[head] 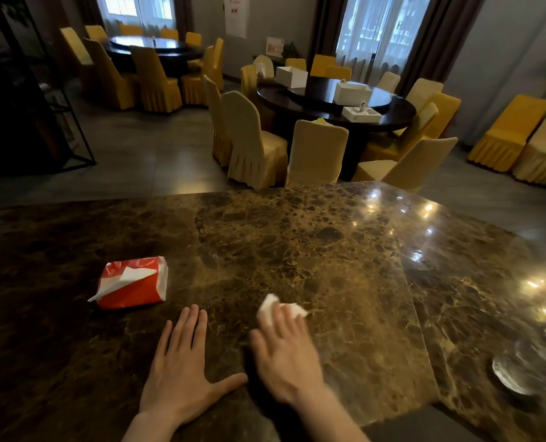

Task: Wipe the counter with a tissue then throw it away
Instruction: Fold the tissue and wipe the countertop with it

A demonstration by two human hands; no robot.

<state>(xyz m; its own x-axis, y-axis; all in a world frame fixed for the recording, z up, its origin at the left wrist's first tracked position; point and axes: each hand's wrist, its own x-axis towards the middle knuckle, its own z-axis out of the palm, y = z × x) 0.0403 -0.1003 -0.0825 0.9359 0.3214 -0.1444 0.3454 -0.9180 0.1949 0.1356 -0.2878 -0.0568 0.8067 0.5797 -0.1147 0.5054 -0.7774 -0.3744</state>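
Broad, glossy brown-and-gold marble bench (297, 250), polished enough to mirror ceiling lights, hard and flat, probably easy to wipe. Red plastic tissue pack (133, 282) lying to the left, soft and crinkled, one white sheet poking out, near for a refill. Left hand (182, 371) spread flat on the stone, grip open, holding nothing, likely bracing. Right hand (284, 352) blurred, palm down, fingers pressing rather than clasping. Small crumpled white tissue (268, 309) pinned under those fingertips against the bench, mid-wipe by the look of it.
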